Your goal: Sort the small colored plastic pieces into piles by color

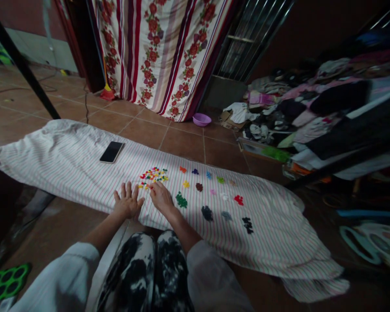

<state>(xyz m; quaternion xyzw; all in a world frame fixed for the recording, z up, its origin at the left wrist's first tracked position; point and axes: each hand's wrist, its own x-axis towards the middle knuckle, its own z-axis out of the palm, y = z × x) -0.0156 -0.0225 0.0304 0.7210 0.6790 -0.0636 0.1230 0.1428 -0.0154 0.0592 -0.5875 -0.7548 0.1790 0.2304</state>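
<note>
My left hand (129,201) lies on the striped cloth (81,169) with its fingers spread, holding nothing. Just to its right, my right hand (161,197) has its fingers pinched together at the near edge of a mixed pile of small coloured pieces (154,174). What sits between those fingertips is too small to make out. Right of that hand, several single-colour heaps are spread over the cloth. Nearest is a dark green heap (181,200), with a yellow heap (186,184) and a brown heap (199,187) beyond. A red heap (238,199) and a black heap (247,225) lie farther right.
A phone (112,152) rests on the cloth, left of the mixed pile. Past the far edge are a purple basin (202,119), a broom (107,92) and a floral curtain (156,56). Piled clothes (299,99) fill the right side. Dark poles slant down on both sides.
</note>
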